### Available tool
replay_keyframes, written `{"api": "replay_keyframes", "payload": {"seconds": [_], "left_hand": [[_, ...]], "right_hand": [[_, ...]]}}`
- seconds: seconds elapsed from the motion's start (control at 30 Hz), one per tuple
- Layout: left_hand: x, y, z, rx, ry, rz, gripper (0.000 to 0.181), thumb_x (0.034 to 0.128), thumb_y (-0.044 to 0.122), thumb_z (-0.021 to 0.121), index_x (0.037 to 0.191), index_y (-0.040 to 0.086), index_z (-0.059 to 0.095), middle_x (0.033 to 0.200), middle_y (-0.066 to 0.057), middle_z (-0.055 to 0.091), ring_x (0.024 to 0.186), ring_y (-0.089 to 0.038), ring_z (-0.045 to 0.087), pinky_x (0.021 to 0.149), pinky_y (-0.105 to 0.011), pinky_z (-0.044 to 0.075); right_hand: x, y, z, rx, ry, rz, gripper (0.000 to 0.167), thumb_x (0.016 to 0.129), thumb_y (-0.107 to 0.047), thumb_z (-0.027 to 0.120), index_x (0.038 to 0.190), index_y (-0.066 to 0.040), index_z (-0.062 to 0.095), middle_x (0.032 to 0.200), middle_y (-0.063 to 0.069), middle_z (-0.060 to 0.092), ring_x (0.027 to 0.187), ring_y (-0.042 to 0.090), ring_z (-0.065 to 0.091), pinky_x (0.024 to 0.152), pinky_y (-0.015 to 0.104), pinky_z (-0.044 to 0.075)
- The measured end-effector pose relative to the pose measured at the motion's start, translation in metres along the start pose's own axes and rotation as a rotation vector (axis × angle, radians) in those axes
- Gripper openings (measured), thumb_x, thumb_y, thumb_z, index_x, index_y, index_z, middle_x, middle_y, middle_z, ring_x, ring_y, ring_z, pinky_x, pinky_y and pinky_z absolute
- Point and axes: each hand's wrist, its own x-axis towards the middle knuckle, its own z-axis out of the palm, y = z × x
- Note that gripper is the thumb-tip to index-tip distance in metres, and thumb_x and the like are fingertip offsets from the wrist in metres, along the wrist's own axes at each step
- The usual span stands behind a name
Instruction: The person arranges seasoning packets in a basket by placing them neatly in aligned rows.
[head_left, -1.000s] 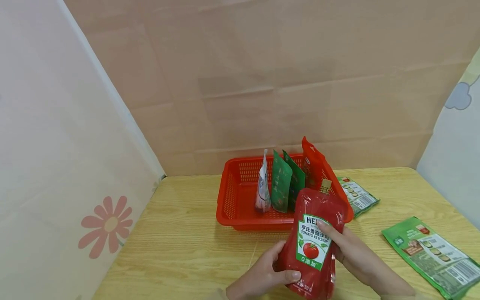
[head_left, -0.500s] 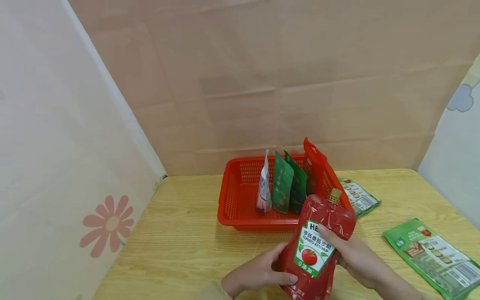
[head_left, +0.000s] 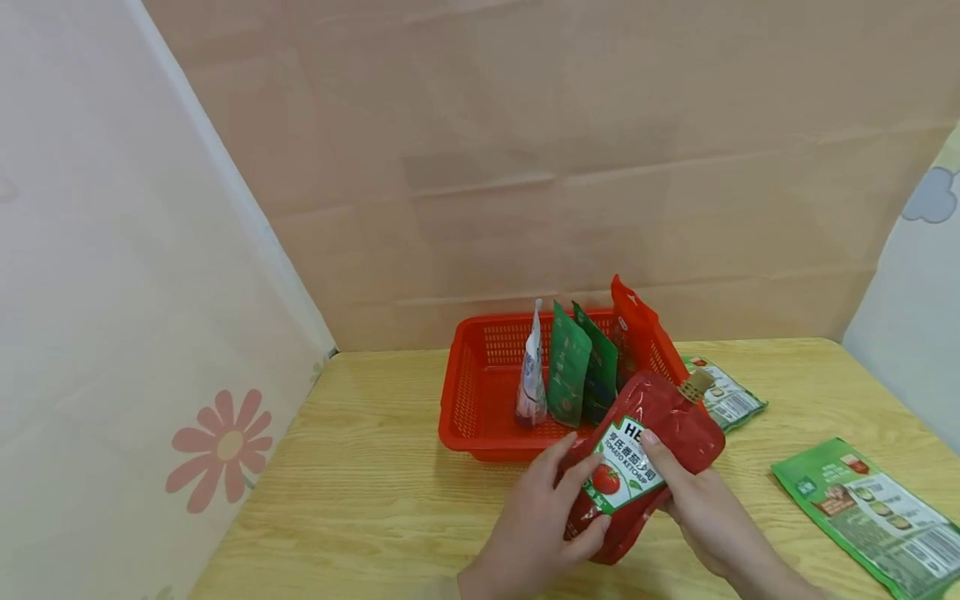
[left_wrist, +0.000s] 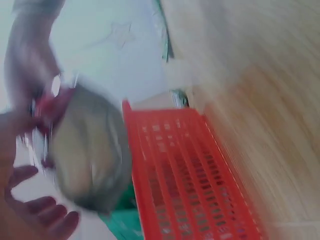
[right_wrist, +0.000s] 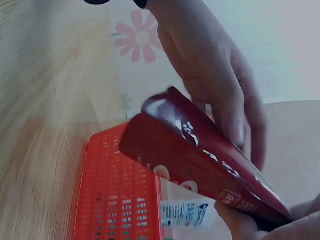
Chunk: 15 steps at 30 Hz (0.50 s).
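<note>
A red tomato ketchup pouch (head_left: 626, 462) with a tan cap is held tilted in front of the basket, its cap end toward the upper right. My right hand (head_left: 701, 504) grips its right edge, thumb over the label and fingers behind. The left hand (head_left: 536, 512) lies at the lower left part of the pouch, its spread fingertips at the front face. In the right wrist view, the bottom of the pouch (right_wrist: 185, 155) points up left, with the left hand (right_wrist: 210, 70) beside its label side. The left wrist view is blurred.
Behind the pouch stands a red plastic basket (head_left: 487, 446) holding a white packet (head_left: 532, 379), green packets (head_left: 568, 367) and a red packet (head_left: 633, 329), all upright. Two green packets, a near one (head_left: 870, 508) and a far one (head_left: 723, 392), lie flat on the wooden table (head_left: 360, 467).
The pouch has tilted further, its cap swinging right and its bottom rising. My left hand has shifted from gripping the bottom edge to laying its fingers over the front.
</note>
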Motion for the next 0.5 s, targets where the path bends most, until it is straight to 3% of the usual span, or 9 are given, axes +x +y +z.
{"api": "replay_keyframes", "payload": {"seconds": [0.1, 0.13, 0.2, 0.37, 0.5], "left_hand": [[-0.002, 0.011, 0.006, 0.324, 0.2, 0.129, 0.059, 0.0838, 0.05, 0.067, 0.132, 0.02, 0.053, 0.133, -0.003, 0.055, 0.113, -0.014, 0.055, 0.085, -0.026, 0.054], [-0.003, 0.014, 0.007, 0.395, 0.252, 0.151, 0.06, 0.0817, 0.052, 0.068, 0.13, 0.019, 0.055, 0.13, -0.003, 0.057, 0.111, -0.013, 0.056, 0.085, -0.025, 0.054], [-0.004, 0.018, 0.01, 0.478, 0.294, 0.168, 0.068, 0.0778, 0.059, 0.069, 0.13, 0.017, 0.055, 0.129, -0.002, 0.059, 0.111, -0.012, 0.057, 0.086, -0.024, 0.053], [-0.003, 0.027, 0.014, 0.561, 0.24, 0.154, 0.08, 0.0759, 0.067, 0.064, 0.133, 0.012, 0.053, 0.134, -0.005, 0.059, 0.117, -0.014, 0.06, 0.089, -0.022, 0.053], [-0.002, 0.031, 0.017, 0.575, 0.214, 0.052, 0.08, 0.0731, 0.059, 0.073, 0.133, 0.011, 0.05, 0.135, -0.004, 0.058, 0.119, -0.014, 0.06, 0.089, -0.023, 0.053]], "right_hand": [[-0.001, -0.001, 0.005, 0.045, 0.035, -0.005, 0.057, 0.103, -0.039, 0.034, 0.148, -0.008, 0.017, 0.129, 0.003, 0.047, 0.102, 0.01, 0.056, 0.084, 0.03, 0.055], [-0.002, -0.001, 0.007, 0.06, 0.047, -0.002, 0.057, 0.103, -0.039, 0.034, 0.148, -0.009, 0.016, 0.13, 0.004, 0.045, 0.103, 0.009, 0.055, 0.084, 0.028, 0.055], [-0.003, -0.003, 0.01, 0.08, 0.067, 0.012, 0.06, 0.102, -0.04, 0.035, 0.149, -0.011, 0.013, 0.136, 0.005, 0.04, 0.104, 0.006, 0.053, 0.083, 0.024, 0.054], [-0.007, -0.003, 0.017, 0.121, 0.099, 0.044, 0.064, 0.102, -0.043, 0.033, 0.151, -0.012, 0.006, 0.146, 0.009, 0.029, 0.108, 0.003, 0.047, 0.08, 0.016, 0.05], [-0.008, -0.003, 0.026, 0.205, 0.099, 0.051, 0.065, 0.102, -0.043, 0.032, 0.152, -0.015, 0.001, 0.15, 0.01, 0.023, 0.124, 0.016, 0.039, 0.082, 0.016, 0.052]]}}
